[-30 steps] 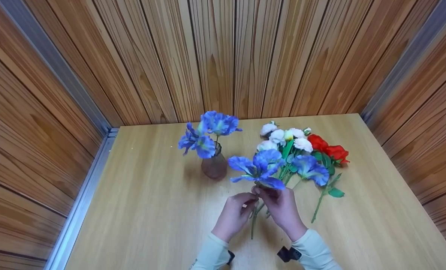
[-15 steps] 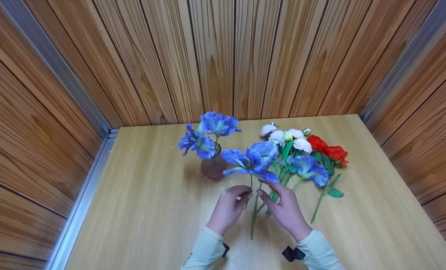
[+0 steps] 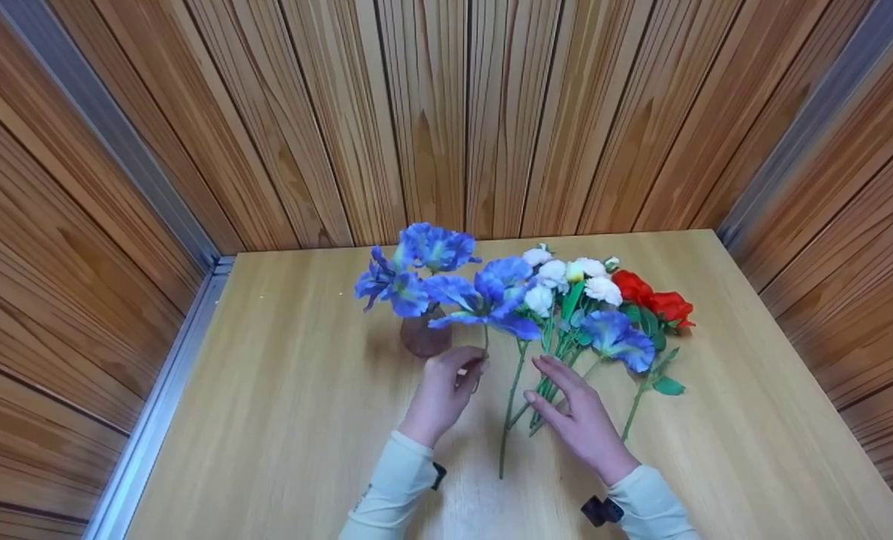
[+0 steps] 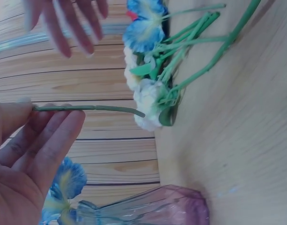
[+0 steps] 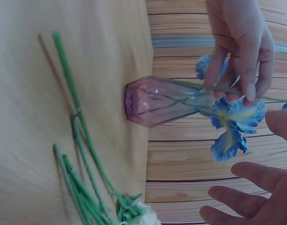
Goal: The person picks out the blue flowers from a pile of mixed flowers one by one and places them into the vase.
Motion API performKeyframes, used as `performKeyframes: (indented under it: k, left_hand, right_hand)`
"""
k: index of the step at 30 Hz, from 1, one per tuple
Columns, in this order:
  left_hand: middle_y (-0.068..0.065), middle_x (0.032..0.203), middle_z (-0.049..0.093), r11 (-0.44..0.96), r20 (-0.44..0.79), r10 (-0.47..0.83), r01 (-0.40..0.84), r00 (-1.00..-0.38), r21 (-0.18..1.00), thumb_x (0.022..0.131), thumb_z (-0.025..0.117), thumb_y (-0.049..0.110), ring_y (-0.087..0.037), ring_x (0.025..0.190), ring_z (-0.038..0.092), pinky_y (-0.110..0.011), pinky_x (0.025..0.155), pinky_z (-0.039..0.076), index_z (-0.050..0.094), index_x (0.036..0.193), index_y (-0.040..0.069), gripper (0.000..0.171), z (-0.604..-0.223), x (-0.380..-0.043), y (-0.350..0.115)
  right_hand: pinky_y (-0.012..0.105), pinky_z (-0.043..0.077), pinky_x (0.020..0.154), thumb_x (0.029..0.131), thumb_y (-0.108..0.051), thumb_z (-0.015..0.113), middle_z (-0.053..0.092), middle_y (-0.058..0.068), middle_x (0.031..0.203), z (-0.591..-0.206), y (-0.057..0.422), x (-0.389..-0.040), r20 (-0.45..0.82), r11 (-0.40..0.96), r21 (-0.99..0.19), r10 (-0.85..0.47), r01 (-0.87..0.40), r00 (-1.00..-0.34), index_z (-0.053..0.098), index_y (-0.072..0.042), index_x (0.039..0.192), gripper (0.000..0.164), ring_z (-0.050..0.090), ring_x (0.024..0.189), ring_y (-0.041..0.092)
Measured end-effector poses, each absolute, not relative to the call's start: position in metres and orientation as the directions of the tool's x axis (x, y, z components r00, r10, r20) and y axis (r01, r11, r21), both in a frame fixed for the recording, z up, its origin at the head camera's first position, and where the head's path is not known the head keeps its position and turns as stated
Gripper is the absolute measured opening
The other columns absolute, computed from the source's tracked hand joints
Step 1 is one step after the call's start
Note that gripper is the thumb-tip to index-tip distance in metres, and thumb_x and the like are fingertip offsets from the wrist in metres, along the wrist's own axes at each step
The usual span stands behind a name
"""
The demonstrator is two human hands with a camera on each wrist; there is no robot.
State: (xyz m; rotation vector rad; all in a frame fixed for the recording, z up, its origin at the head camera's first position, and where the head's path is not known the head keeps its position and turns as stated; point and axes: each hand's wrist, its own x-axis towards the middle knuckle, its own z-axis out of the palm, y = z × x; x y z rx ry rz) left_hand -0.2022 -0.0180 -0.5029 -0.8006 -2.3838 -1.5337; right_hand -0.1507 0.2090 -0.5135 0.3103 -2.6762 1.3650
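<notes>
My left hand [image 3: 445,391] pinches the thin green stem [image 4: 96,108] of a blue iris [image 3: 503,289] between thumb and fingers. The stem's lower end sticks out free past the fingertips in the left wrist view. Just beyond this hand stands a faceted glass vase [image 5: 152,101], pink at its base and bluish at the neck. Blue irises [image 3: 435,247] rise from the vase, and the held bloom partly covers its neck in the head view. My right hand [image 3: 583,427] is off to the right, fingers spread, holding nothing, above the stems of the loose flowers.
White flowers [image 3: 551,276], red flowers [image 3: 670,307] and another blue iris [image 3: 617,339] lie bunched on the right of the wooden table [image 3: 266,420]. A long green stem [image 3: 512,409] points toward the front. Wood-panelled walls [image 3: 446,120] enclose the back and sides.
The left hand has carried the iris leftward and away from me, nearer the vase. The right hand, earlier at the flower beside the left, has come away and shifted right, its fingers spreading.
</notes>
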Motion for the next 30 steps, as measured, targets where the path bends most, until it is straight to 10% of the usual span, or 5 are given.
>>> performKeyframes:
  k: [30]
  left_hand:
    - [-0.001,0.104,0.067,0.397,0.579,0.199,0.605,-0.791,0.691,0.093,0.059,0.004,-0.011,0.094,0.062,-0.023,0.081,0.052,0.066,0.11,0.009,0.018,-0.452,-0.26,-0.049]
  right_hand:
    - [0.062,0.026,0.105,0.091,-0.042,0.062,0.038,0.018,0.147,-0.536,0.239,-0.139,0.052,0.643,-0.76,-0.077,-0.089,-0.996,0.05,-0.012,0.139,0.058,0.031,0.135,0.04]
